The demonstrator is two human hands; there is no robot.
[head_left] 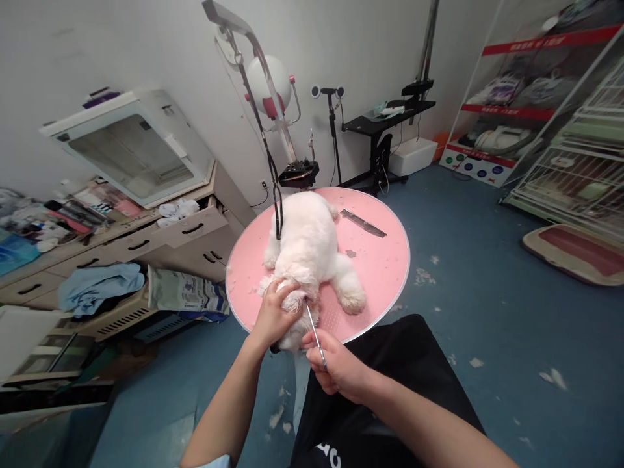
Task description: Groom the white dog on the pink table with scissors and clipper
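A small white fluffy dog (309, 250) lies on a round pink grooming table (380, 260), tethered by a black leash (277, 208) that hangs from an overhead arm. My left hand (273, 312) is closed around the fur at the dog's near end, by the table's front edge. Just to its right, my right hand (336, 367) grips thin metal scissors (314, 335) whose blades point up into the fur beside my left hand. A metal comb (363, 223) lies on the table at the far right of the dog.
Cut fur tufts dot the blue floor (487, 312). A cluttered drawer cabinet (146, 240) with a white glass-fronted box stands at left, a blue cloth (100, 289) below it. Wire cages (575, 175) and a shelf rack stand at right. A black stand (385, 123) is at the back.
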